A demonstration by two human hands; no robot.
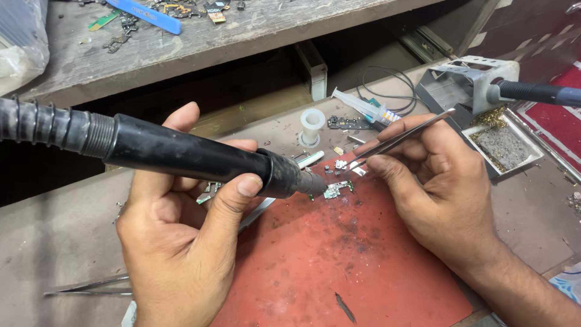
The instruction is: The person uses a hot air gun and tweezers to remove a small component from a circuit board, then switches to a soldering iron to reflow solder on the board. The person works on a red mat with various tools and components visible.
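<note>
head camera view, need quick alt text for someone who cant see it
A left hand aims a black hot-air wand at a small circuit board on a red mat, while the right hand holds tweezers nearby.

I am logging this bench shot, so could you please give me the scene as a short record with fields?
Left hand: left hand grips black hot-air handle, nozzle aimed at small circuit board
Right hand: right hand pinches metal tweezers, tips near the board
Surface: red work mat on grey bench
Nearby: white spool, syringe, soldering iron stand, spare tweezers
</note>
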